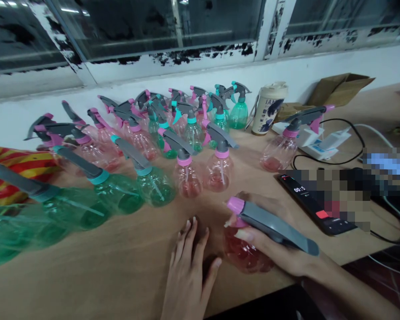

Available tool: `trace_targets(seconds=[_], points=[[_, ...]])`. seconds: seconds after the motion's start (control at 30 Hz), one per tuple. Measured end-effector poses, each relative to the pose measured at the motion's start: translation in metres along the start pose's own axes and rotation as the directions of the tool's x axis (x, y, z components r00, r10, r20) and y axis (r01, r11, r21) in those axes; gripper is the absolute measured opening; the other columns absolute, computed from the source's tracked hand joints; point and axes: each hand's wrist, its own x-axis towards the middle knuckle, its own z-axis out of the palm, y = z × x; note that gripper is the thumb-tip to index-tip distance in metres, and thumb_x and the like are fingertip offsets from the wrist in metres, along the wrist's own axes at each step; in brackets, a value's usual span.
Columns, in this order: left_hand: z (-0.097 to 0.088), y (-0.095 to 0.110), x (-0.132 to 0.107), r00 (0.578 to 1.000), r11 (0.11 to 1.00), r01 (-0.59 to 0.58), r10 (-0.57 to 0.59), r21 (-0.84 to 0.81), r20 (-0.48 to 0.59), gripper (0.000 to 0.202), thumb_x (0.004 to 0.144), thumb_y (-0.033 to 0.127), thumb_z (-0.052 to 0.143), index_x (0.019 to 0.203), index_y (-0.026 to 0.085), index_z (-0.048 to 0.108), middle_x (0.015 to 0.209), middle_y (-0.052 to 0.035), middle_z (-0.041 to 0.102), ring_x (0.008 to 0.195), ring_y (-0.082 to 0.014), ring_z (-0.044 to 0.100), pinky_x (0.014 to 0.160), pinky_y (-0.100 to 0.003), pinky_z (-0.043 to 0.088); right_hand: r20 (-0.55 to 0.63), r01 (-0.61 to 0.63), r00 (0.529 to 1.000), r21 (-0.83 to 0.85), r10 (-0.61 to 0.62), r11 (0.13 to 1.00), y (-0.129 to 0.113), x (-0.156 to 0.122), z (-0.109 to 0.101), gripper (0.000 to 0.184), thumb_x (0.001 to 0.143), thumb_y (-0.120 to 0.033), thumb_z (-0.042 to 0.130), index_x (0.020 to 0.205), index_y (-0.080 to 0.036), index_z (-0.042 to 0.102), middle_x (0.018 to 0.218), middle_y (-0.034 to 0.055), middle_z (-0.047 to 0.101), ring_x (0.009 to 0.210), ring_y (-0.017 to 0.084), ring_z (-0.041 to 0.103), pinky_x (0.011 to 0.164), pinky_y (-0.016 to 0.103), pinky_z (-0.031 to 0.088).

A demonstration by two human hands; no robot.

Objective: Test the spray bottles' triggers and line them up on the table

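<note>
My right hand [270, 242] is wrapped round the neck of a pink spray bottle [245, 258], just under its grey trigger head. That bottle is near the front of the table, with its pink nozzle pointing left. Beside it, my left hand [188, 262] lies flat on the tabletop, fingers stretched out and holding nothing. Beyond my hands stand two pink spray bottles, one [188, 178] on the left and one [219, 171] on the right. A green spray bottle [155, 184] is just left of them.
Several more green and pink spray bottles fill the left and back. A lone pink bottle [280, 149] stands right, near a cup [269, 109], a paper bag [340, 89] and a power strip [320, 149] with cables. A phone [333, 226] lies right of my right hand.
</note>
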Motion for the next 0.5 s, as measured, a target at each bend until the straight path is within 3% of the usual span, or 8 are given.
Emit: trace_targets(seconds=[0.1, 0.3, 0.5], points=[[-0.0007, 0.0001, -0.0003, 1.0, 1.0, 0.01, -0.01, -0.026, 0.004, 0.056, 0.099, 0.035, 0.042, 0.15, 0.023, 0.024, 0.155, -0.011, 0.037, 0.139, -0.0271, 0.041, 0.105, -0.046, 0.046, 0.002, -0.088, 0.996, 0.118, 0.088, 0.989, -0.0028, 0.0012, 0.0008, 0.022, 0.091, -0.044, 0.057, 0.087, -0.024, 0.065, 0.056, -0.0028, 0.063, 0.05, 0.015, 0.063, 0.048, 0.026, 0.052], [-0.0013, 0.0014, -0.0005, 1.0, 1.0, 0.004, -0.004, -0.008, 0.016, 0.058, 0.098, 0.034, 0.043, 0.151, 0.02, 0.024, 0.154, -0.0125, 0.038, 0.138, -0.0279, 0.041, 0.104, -0.047, 0.047, -0.01, -0.036, 0.999, 0.155, 0.038, 0.987, -0.0067, 0.0054, -0.0024, 0.017, 0.086, -0.039, 0.062, 0.098, -0.028, 0.068, 0.081, 0.0004, 0.073, 0.068, 0.019, 0.07, 0.063, 0.031, 0.059], [-0.0016, -0.0001, -0.0001, 1.0, 1.0, -0.011, 0.011, 0.001, 0.016, 0.053, 0.098, 0.034, 0.043, 0.147, 0.018, 0.032, 0.155, -0.0124, 0.037, 0.14, -0.0265, 0.039, 0.106, -0.044, 0.045, -0.082, 0.037, 0.996, 0.05, -0.033, 0.998, -0.0041, 0.0036, 0.0, 0.037, 0.083, -0.032, 0.067, 0.119, -0.029, 0.064, 0.108, 0.0021, 0.074, 0.095, 0.023, 0.072, 0.084, 0.036, 0.06]])
